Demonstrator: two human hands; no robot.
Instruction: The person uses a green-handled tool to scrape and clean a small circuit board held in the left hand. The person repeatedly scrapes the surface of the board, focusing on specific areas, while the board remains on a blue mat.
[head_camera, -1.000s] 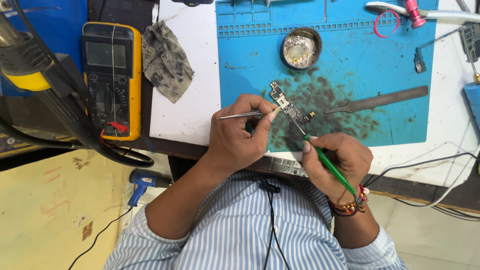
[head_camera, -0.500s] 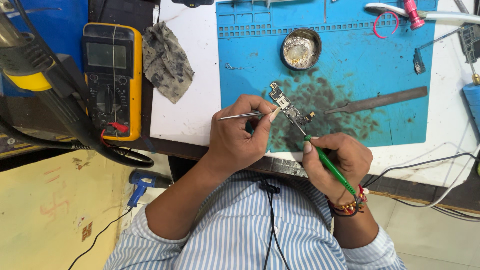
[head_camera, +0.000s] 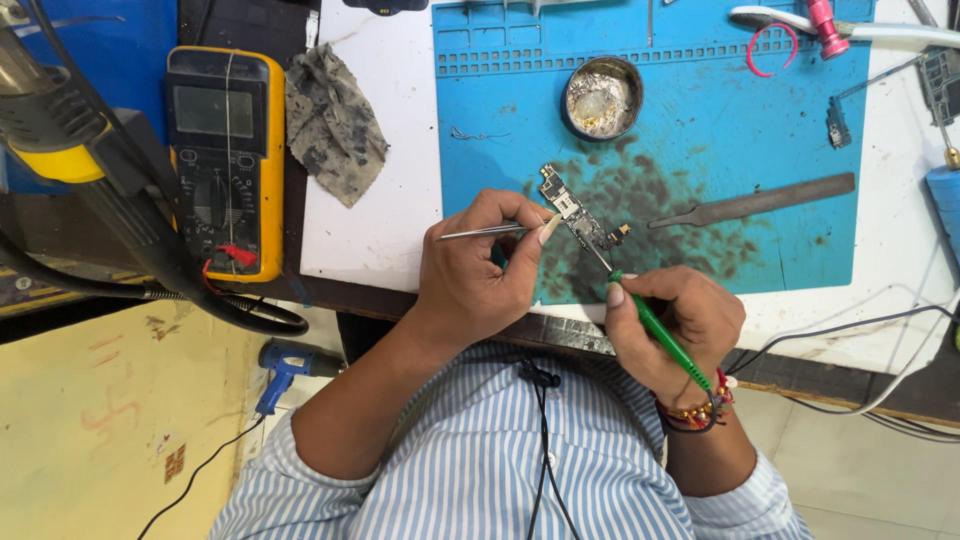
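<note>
Blue silicone work mat (head_camera: 700, 150) covers the white table (head_camera: 380, 230), stained dark near its front edge, and on that stain lies the small circuit board (head_camera: 580, 220), long, narrow and set at a slant. Such a board looks light, thin, stiff and fragile, crowded with tiny parts, so the bare edges or corners seem the safest places to take it, never the populated face. The left hand (head_camera: 475, 270) has its grip closed on metal tweezers (head_camera: 480, 232), thumb pressing just beside the board's near edge; the tweezer tips are hidden behind the fingers. The right hand (head_camera: 685, 320) has its grip clamped on a green-handled tool (head_camera: 660, 335) like a pen, its fine tip at the board's lower end, though I cannot tell whether it touches. Beyond the board sit a round tin (head_camera: 602, 97) and a flat metal file (head_camera: 755, 200). A yellow multimeter (head_camera: 222, 160) and a dirty rag (head_camera: 332, 125) lie to the left. Tools at the top right are cut off.
</note>
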